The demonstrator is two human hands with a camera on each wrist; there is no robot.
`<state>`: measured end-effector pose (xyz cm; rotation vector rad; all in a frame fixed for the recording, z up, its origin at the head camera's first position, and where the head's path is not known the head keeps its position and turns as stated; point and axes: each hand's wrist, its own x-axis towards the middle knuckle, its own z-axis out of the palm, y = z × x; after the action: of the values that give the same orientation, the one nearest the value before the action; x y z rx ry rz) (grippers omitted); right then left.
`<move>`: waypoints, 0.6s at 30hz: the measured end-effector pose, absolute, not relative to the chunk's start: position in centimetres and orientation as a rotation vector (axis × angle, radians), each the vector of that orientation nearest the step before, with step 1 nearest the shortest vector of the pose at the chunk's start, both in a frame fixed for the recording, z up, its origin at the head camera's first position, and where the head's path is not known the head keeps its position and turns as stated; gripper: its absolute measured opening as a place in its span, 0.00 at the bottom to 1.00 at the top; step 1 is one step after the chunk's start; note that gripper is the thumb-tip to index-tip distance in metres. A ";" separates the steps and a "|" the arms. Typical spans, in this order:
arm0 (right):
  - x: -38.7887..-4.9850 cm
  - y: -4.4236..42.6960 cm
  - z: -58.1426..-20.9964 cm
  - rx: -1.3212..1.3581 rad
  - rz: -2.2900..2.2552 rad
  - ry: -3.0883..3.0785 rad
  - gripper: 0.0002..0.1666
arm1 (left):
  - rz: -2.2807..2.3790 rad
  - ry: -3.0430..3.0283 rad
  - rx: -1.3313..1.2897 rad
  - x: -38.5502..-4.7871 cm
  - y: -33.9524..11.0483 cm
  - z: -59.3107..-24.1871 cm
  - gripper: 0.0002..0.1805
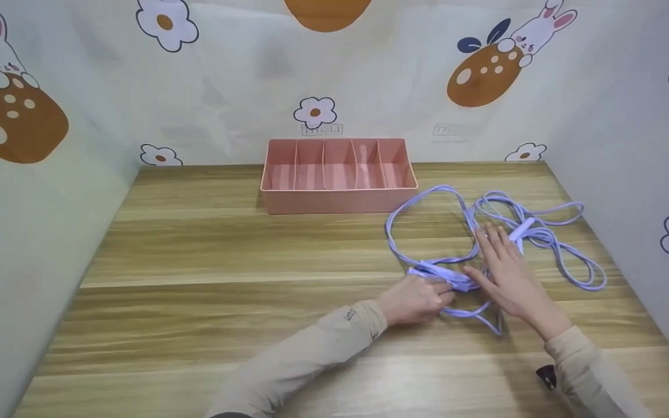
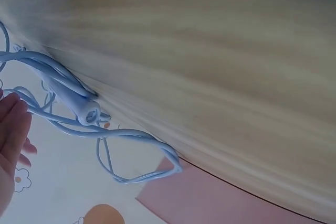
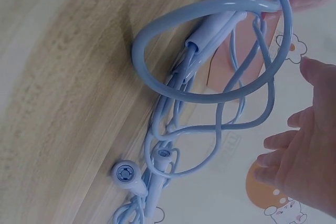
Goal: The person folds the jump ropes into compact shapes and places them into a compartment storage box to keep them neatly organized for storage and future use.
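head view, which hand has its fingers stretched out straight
The right hand: its fingers are extended, whereas the left hand has them curled at the blue rope.

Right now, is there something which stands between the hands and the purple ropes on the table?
Nothing visible stands in the way. The left hand grips part of the purple ropes, and the right hand, fingers extended, is close to them. The pink divided box stands farther back, beyond both hands.

Wood-grain table [image 1: 195,249], streaks running side to side. Pink five-compartment box [image 1: 340,201] stands at back, near middle. Lavender cords [image 1: 470,218] sprawl in loops across right half, lavender handle [image 1: 521,229] among them.
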<state>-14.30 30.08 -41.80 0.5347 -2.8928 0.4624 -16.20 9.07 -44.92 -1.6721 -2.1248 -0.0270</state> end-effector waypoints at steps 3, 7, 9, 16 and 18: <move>-14.3 30.1 -41.8 0.531 0.458 -2.893 0.43 | 0.015 -2.120 -1.667 -16.2 9.4 -44.9 0.11; -14.3 30.1 -41.7 0.537 0.454 -2.885 0.42 | 0.015 -2.119 -1.617 -16.5 9.8 -44.9 0.12; -14.3 30.1 -41.6 0.537 0.449 -2.884 0.42 | 0.001 -2.119 -1.604 -16.8 9.9 -44.9 0.12; -14.1 30.3 -41.6 0.543 0.446 -2.887 0.42 | -0.127 -2.163 -1.646 -17.7 10.1 -44.8 0.06; -14.0 30.3 -41.5 0.544 0.450 -2.885 0.42 | -0.125 -2.175 -1.637 -18.0 10.2 -44.8 0.06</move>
<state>-14.04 30.34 -41.52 0.5441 -2.8854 0.4501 -17.99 10.25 -44.75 -1.6365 -2.1752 -0.1252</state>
